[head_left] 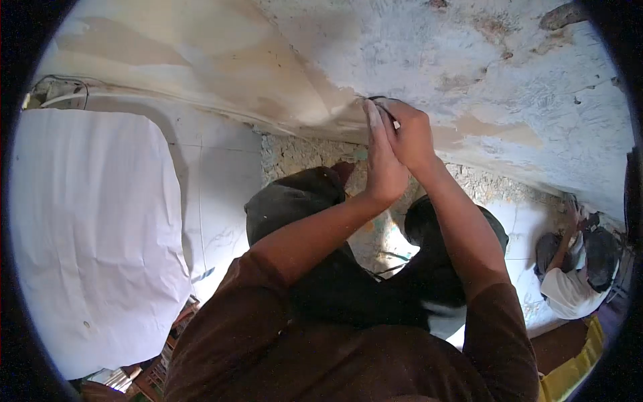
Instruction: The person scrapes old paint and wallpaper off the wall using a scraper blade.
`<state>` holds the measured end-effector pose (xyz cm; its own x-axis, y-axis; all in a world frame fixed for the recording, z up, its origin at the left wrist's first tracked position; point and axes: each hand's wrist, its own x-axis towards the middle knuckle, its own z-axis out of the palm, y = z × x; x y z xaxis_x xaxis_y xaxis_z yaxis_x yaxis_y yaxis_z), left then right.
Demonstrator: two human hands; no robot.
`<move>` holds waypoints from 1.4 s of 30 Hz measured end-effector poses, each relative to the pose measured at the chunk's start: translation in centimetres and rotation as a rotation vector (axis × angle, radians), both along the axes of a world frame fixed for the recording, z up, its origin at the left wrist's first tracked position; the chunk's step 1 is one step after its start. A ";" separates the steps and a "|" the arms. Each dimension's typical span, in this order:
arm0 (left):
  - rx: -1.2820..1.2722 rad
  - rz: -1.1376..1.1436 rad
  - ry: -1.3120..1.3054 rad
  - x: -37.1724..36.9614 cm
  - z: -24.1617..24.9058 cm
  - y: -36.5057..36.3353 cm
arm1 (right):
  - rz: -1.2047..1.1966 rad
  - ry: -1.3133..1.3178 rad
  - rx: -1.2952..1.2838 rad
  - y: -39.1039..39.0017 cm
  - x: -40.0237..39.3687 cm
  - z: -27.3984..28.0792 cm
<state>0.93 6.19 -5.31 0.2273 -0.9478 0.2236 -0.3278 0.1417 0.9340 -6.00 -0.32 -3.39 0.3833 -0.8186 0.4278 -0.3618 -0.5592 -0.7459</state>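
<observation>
My left hand is raised to the wall, its fingers stretched straight and close together, lying against my right hand. My right hand is closed with bent fingers around a thin dark-edged thing, mostly hidden by the fingers. A small white bit shows between the fingers. Both sets of fingertips meet the low part of the plastered wall, near a smooth beige patch of filler. Pale dust covers the left fingertips.
Rough broken plaster runs along the wall's base. At left, a large white sheet covers something beside pale floor tiles. A cable lies along the wall. At far right another person crouches by the wall, near yellow cloth.
</observation>
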 end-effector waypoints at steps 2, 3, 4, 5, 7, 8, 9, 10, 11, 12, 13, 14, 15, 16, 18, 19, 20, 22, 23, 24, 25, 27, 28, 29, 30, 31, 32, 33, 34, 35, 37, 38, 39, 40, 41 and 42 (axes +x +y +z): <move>-0.014 0.011 -0.040 -0.1 -0.1 0.5 | 0.003 0.027 -0.033 0.0 0.0 0.2; -0.029 0.022 -0.082 0.0 0.3 0.8 | -0.002 0.013 -0.050 0.3 -0.2 0.3; -0.025 0.024 -0.083 0.0 0.7 1.0 | -0.007 -0.002 -0.072 0.4 -0.2 0.5; -0.054 -0.026 -0.044 -0.2 1.1 1.2 | -0.006 0.000 -0.064 0.8 -0.5 0.8; -0.086 -0.077 0.005 -0.6 1.3 1.1 | -0.096 0.033 0.022 1.5 -1.2 2.5; -0.051 -0.048 -0.029 -0.8 1.1 0.9 | -0.091 0.043 0.024 1.3 -1.1 2.2; -0.023 -0.022 -0.068 -0.9 1.0 0.6 | -0.097 0.019 -0.029 0.8 -0.9 1.8; -0.026 -0.020 -0.062 -0.8 0.9 0.4 | -0.104 -0.006 -0.081 0.5 -0.8 1.3; -0.040 -0.007 -0.008 -0.5 0.8 0.3 | -0.102 -0.001 -0.084 0.2 -0.8 1.0; -0.055 0.008 0.043 -0.5 0.8 0.3 | -0.110 0.046 -0.130 0.0 -0.7 0.9; -0.053 0.012 0.041 -0.5 1.0 0.5 | -0.118 0.090 -0.172 0.1 -0.5 0.8; -0.035 0.023 0.003 -0.5 1.2 0.7 | -0.116 0.084 -0.171 0.3 -0.5 1.1; -0.019 0.034 -0.034 -0.4 1.5 0.8 | -0.113 0.121 -0.166 0.5 -0.6 1.8; -0.018 0.035 -0.038 -0.4 1.8 1.1 | -0.110 0.159 -0.159 0.7 -0.6 2.2; -0.045 0.026 -0.088 -0.1 2.3 1.3 | -0.130 0.114 -0.167 0.7 -0.3 2.2; -0.043 0.027 -0.088 0.2 2.1 1.0 | -0.147 0.076 -0.172 0.7 -0.1 2.1; -0.035 0.042 -0.117 0.4 1.7 0.5 | -0.143 0.081 -0.167 0.6 0.0 2.0; -0.026 0.058 -0.142 0.1 1.6 0.5 | -0.101 0.112 -0.140 0.1 0.3 1.7; -0.067 0.068 -0.128 -0.1 1.6 0.7 | -0.104 0.110 -0.134 0.4 0.0 1.8; -0.113 0.074 -0.119 -0.1 1.7 0.8 | -0.103 0.121 -0.151 0.6 -0.1 2.2; -0.109 0.068 -0.127 0.1 1.6 0.8 | -0.101 0.131 -0.166 0.8 0.0 2.4; -0.066 0.005 -0.093 0.5 1.4 1.2 | -0.098 0.082 -0.132 0.8 0.4 2.4; -0.062 0.009 -0.087 0.5 1.5 1.2 | -0.091 0.043 -0.115 0.6 0.4 2.4; -0.026 0.029 -0.095 0.7 1.6 0.9 | -0.086 0.050 -0.121 0.3 0.3 2.3; 0.008 0.046 -0.104 0.6 1.8 0.6 | -0.077 0.071 -0.142 0.1 0.3 2.1; 0.008 0.044 -0.100 0.2 1.8 0.8 | -0.073 0.091 -0.155 0.2 0.2 2.1; -0.054 0.043 -0.088 -0.1 1.7 1.0 | -0.079 0.091 -0.161 0.4 -0.1 2.4; -0.117 0.041 -0.079 -0.1 2.1 0.9 | -0.101 0.078 -0.164 0.8 -0.3 3.1; -0.121 0.035 -0.086 0.1 2.5 0.7 | -0.122 0.063 -0.165 1.1 -0.2 3.4; -0.067 0.028 -0.060 0.1 2.7 0.7 | -0.125 0.061 -0.161 0.7 0.2 3.0; 0.004 0.030 -0.018 -0.1 2.5 1.2 | -0.120 0.036 -0.165 0.3 0.5 2.1; -0.030 0.034 -0.063 0.2 2.0 1.0 | -0.115 0.042 -0.158 0.6 0.1 1.9; -0.064 0.036 -0.112 0.4 2.0 1.0 | -0.108 0.116 -0.161 1.0 -0.1 2.5; -0.066 0.033 -0.117 0.2 2.2 1.1 | -0.107 0.183 -0.173 1.0 -0.1 2.9; -0.075 0.023 -0.115 0.1 2.5 1.2 | -0.116 0.174 -0.177 0.9 0.0 3.2; -0.079 0.014 -0.110 0.1 2.7 1.2 | -0.117 0.118 -0.137 0.9 0.1 3.3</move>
